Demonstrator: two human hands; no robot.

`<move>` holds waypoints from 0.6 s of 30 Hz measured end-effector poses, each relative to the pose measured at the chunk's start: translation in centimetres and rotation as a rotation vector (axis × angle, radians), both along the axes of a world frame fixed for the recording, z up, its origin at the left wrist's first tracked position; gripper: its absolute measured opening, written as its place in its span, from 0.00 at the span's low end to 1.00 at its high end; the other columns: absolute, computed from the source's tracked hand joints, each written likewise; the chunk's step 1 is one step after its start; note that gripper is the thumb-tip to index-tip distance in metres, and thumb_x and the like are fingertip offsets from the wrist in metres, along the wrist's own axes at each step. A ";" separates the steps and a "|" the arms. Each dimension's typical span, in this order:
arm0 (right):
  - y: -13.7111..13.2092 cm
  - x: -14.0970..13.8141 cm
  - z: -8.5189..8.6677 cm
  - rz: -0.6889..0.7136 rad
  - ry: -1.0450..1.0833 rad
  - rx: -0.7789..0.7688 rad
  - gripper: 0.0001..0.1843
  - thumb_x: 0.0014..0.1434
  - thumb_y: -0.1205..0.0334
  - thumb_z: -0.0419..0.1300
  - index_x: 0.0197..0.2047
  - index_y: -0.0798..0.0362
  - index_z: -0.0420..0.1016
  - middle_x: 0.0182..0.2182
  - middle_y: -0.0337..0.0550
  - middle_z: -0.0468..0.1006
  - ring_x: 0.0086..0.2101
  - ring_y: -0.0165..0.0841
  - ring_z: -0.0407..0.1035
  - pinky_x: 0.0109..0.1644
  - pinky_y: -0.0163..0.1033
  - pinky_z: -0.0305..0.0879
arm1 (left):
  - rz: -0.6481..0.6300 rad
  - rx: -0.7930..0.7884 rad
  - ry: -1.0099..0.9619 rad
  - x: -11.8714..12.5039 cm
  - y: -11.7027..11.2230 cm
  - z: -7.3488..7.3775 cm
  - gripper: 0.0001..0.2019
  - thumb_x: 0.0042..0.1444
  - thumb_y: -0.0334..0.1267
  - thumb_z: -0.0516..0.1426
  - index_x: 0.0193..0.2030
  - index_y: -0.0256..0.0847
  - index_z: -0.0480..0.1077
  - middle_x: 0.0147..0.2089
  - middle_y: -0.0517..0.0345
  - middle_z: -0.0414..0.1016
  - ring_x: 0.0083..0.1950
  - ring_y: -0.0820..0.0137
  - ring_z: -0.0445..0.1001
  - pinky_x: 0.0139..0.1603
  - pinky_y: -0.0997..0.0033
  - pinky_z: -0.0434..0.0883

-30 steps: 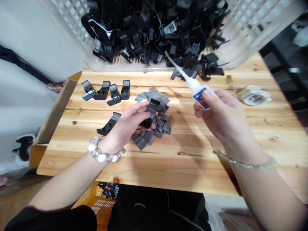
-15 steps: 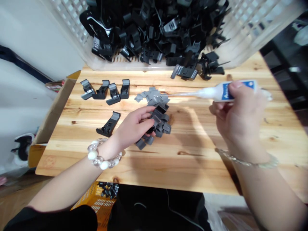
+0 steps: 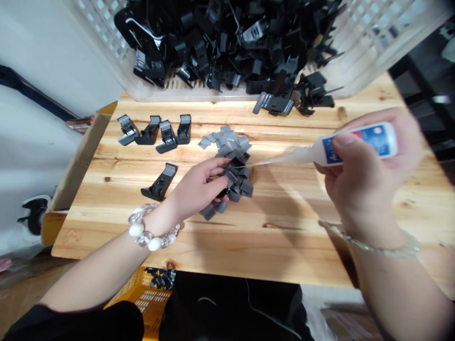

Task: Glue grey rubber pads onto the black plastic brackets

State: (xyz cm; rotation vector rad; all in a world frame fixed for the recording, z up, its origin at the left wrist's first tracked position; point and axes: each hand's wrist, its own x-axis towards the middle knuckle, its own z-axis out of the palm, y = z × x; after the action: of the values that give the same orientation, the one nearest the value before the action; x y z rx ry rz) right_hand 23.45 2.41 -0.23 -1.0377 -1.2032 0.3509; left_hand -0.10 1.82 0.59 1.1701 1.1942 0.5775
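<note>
Pine table (image 3: pixel 284 246), carrying at its far edge a white lattice crate (image 3: pixel 373 42) heaped with loose black clips (image 3: pixel 231 42). Left hand (image 3: pixel 194 192) at table centre, fingers curled and pinching the held clip (image 3: pixel 231 174) over a pile of grey pads (image 3: pixel 227 141); right hand (image 3: pixel 359 184) wrapped about a glue bottle (image 3: pixel 359 144), thumb pressed on the label, long nozzle levelled at that clip. Held clip judged light, stiff and smooth, best taken by its side walls; bottle judged light and soft-walled, best gripped round the barrel.

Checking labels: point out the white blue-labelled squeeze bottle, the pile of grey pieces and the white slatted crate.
White blue-labelled squeeze bottle (image 3: pixel 373 142): head view, label.
Pile of grey pieces (image 3: pixel 227 140): head view, top piece.
White slatted crate (image 3: pixel 373 38): head view, right wall.
</note>
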 end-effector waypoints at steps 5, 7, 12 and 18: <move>0.1 0.2 -0.3 -0.017 -0.045 -0.038 0.07 0.48 0.64 0.64 0.27 0.52 0.68 0.18 0.31 0.62 0.15 0.21 0.55 0.14 0.30 0.49 | 0.008 -0.004 -0.001 0.1 0.1 -0.1 0.20 0.59 0.30 0.55 0.59 0.35 0.68 0.42 0.52 0.79 0.28 0.76 0.77 0.28 0.81 0.74; 0.0 0.3 -0.4 -0.021 -0.060 -0.052 0.07 0.49 0.64 0.64 0.28 0.52 0.68 0.18 0.31 0.61 0.15 0.21 0.55 0.15 0.30 0.49 | 0.003 -0.001 -0.002 0.1 0.1 -0.1 0.20 0.59 0.30 0.55 0.59 0.35 0.68 0.41 0.53 0.79 0.28 0.76 0.77 0.28 0.81 0.75; 0.0 0.3 -0.4 -0.007 -0.040 -0.039 0.07 0.48 0.65 0.64 0.28 0.53 0.68 0.18 0.31 0.61 0.14 0.21 0.56 0.13 0.30 0.50 | -0.003 0.008 0.002 -0.1 0.0 -0.1 0.21 0.59 0.30 0.56 0.60 0.35 0.67 0.41 0.52 0.79 0.28 0.75 0.78 0.28 0.79 0.75; 0.1 0.1 -0.2 -0.016 -0.040 -0.030 0.06 0.47 0.65 0.64 0.27 0.53 0.68 0.17 0.31 0.62 0.14 0.22 0.55 0.11 0.29 0.48 | -0.013 0.017 0.003 -0.2 0.1 -0.3 0.21 0.58 0.30 0.56 0.60 0.35 0.67 0.43 0.51 0.79 0.28 0.74 0.78 0.29 0.78 0.75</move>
State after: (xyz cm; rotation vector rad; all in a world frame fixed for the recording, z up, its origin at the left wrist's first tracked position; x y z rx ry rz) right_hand 23.53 2.52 -0.47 -1.0845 -1.2283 0.3383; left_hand -0.27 1.92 0.26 1.1923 1.1855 0.5769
